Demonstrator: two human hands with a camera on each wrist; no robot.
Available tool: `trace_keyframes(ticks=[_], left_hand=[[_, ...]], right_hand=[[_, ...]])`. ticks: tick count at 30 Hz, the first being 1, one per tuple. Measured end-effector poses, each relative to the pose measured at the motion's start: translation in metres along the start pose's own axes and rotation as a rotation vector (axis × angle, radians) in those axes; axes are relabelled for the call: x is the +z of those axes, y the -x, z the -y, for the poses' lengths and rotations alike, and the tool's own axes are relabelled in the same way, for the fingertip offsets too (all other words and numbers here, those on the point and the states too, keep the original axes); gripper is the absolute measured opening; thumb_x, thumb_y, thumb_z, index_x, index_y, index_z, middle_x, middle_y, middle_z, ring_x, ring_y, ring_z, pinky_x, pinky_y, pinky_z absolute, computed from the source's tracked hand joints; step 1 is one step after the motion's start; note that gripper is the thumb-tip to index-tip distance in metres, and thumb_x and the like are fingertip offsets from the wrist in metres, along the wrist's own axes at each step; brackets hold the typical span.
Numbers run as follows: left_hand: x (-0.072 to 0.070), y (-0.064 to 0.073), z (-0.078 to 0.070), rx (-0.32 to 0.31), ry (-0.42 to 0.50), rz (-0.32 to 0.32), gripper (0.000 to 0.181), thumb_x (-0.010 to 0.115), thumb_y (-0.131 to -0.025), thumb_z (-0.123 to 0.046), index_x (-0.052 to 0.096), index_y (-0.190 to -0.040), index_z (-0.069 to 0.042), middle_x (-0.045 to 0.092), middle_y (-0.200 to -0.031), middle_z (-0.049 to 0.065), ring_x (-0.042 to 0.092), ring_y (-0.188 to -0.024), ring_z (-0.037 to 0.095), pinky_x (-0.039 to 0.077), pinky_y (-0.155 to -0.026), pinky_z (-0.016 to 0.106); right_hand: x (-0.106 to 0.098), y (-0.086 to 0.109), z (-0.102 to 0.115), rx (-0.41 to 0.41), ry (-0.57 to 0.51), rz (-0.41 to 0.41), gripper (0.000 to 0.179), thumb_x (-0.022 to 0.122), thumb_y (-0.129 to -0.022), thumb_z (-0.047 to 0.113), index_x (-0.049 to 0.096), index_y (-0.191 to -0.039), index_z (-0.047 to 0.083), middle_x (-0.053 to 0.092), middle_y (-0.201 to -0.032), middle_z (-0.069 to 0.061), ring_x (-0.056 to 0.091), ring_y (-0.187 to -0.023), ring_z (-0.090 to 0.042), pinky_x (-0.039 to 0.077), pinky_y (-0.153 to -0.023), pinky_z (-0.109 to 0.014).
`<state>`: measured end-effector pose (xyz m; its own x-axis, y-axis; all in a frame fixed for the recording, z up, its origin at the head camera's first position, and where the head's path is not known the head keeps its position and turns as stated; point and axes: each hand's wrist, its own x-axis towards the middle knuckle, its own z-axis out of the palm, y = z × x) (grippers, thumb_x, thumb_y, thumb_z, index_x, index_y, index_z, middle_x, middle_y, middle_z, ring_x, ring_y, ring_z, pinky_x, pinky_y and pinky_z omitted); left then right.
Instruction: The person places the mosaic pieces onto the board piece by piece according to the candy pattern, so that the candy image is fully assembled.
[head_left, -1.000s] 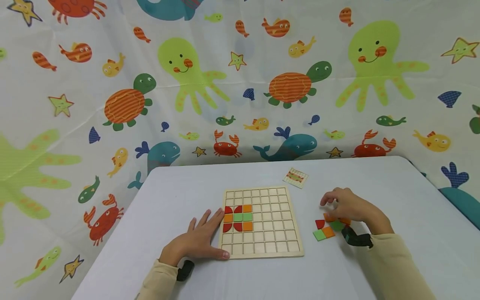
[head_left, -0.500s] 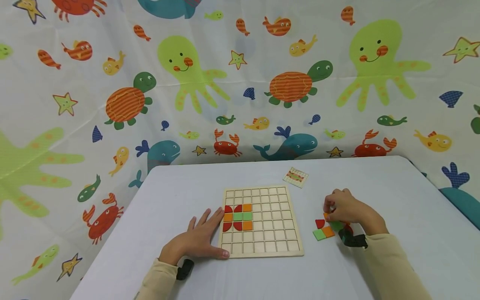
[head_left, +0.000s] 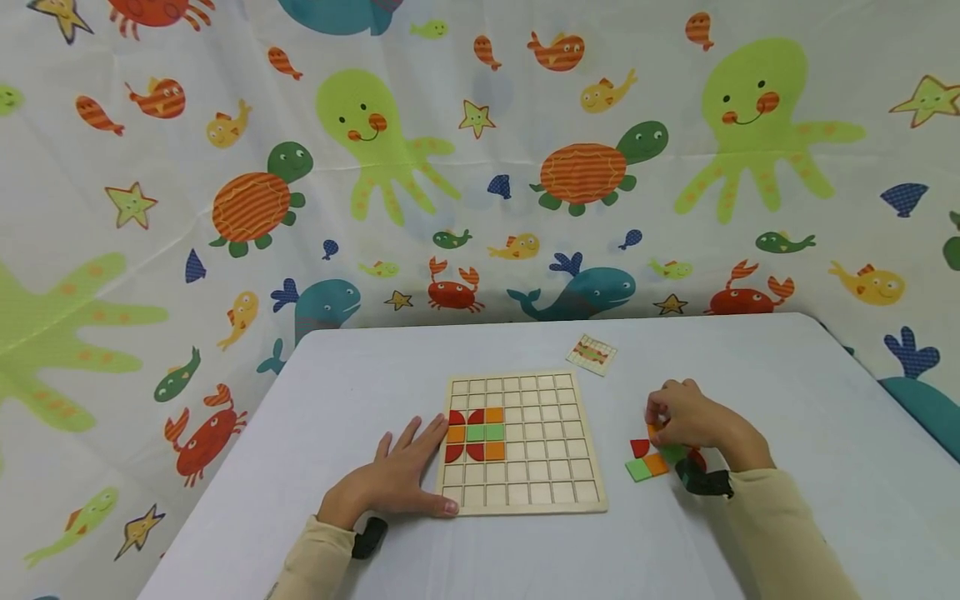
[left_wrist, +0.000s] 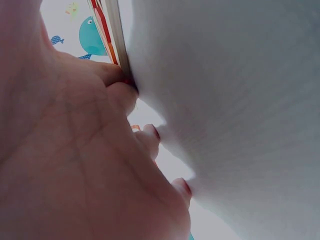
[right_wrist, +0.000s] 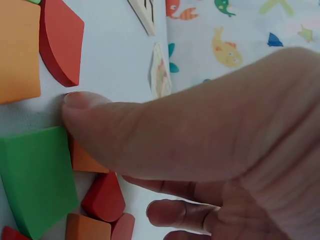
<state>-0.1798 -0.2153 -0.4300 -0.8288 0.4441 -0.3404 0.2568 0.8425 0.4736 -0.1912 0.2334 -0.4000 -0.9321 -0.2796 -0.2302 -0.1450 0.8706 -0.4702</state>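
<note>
The right hand (head_left: 696, 417), pinching an orange tile (right_wrist: 86, 159) toward the surface's (head_left: 813, 383) right edge, may drag the crowding green tile (right_wrist: 40, 180), the left hand (head_left: 397, 475) spread against the board (head_left: 551, 452).

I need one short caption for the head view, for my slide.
Left hand at the left edge of a partly filled grid board; right hand over loose coloured tiles.

R hand (head_left: 686, 414) hides pt. of orange tile (right_wrist: 86, 159) (can't tell if gripped); pattern on card (head_left: 592, 355) too sm.
</note>
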Motion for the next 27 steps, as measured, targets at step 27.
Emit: trace_keyframes(ticks=[27], left_hand=[[0.0, 0.0, -0.001, 0.002, -0.002, -0.006, 0.127, 0.092, -0.077, -0.058, 0.022, -0.173, -0.013, 0.017, -0.179, 0.006, 0.002, -0.163, 0.04, -0.003, -0.124, 0.071]], right_hand=[[0.01, -0.014, 0.009, -0.014, -0.203, -0.125, 0.011, 0.075, -0.096, 0.006, 0.076, -0.107, 0.004, 0.069, -0.095, -0.003, 0.061, -0.085, -0.023, 0.057, -0.076, -0.038]])
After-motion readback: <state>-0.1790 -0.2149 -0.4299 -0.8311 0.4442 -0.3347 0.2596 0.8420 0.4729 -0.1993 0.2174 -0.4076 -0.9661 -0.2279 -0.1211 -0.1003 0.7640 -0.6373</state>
